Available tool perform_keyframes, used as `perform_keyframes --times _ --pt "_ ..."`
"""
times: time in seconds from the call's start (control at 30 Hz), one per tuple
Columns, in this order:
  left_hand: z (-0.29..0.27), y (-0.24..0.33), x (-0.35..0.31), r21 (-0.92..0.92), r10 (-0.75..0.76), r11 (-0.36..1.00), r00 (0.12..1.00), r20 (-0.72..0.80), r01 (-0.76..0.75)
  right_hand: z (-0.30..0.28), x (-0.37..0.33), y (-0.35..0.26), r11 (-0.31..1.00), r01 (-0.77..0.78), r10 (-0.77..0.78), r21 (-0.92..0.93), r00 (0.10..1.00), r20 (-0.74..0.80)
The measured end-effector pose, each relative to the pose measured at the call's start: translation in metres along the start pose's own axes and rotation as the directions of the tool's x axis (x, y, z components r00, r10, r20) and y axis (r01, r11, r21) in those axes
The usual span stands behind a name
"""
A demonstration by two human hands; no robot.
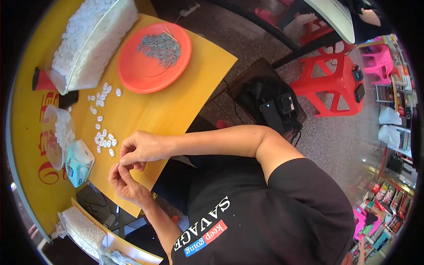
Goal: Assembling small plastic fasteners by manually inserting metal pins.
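Over the near edge of the yellow table, my right hand and my left hand meet fingertip to fingertip. Each has thumb and fingers pinched together. Whatever is between them is too small and covered to make out. Small white oval pieces with dark marks lie in a loose cluster just beyond my hands. More of the same white pieces are scattered farther off, by a round red plate. Thin grey metal-looking pieces are heaped on that plate.
A large bin full of white pieces stands on the table. Near it are a clear bowl of white pieces and a blue-white tissue pack. Another white-filled container sits lower left. Right are a red stool and a black bag.
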State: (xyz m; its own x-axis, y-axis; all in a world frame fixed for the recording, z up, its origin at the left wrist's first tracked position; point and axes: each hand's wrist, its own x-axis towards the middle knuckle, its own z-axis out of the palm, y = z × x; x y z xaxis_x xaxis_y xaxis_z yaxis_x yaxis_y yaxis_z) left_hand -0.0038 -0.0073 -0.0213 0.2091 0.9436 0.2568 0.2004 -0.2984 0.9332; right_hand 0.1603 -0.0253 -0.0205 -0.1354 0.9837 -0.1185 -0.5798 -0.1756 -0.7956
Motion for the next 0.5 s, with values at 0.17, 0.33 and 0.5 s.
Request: perform_keyframes --times 0.17,0.33,0.5 --pt "0.007 0.005 0.000 -0.247 -0.123 0.959 0.990 0.067 0.136 -0.006 0.001 0.005 0.981 0.095 -0.100 -0.171 0.995 -0.020" --pt "0.006 0.005 0.004 -0.263 -0.149 0.951 0.987 0.067 0.161 -0.006 0.006 0.010 0.936 0.216 -0.237 -0.279 0.970 -0.045" --pt "0.023 0.013 0.005 -0.245 -0.125 0.961 0.992 0.013 0.125 -0.011 0.006 0.011 0.865 0.314 -0.383 -0.392 0.917 -0.109"
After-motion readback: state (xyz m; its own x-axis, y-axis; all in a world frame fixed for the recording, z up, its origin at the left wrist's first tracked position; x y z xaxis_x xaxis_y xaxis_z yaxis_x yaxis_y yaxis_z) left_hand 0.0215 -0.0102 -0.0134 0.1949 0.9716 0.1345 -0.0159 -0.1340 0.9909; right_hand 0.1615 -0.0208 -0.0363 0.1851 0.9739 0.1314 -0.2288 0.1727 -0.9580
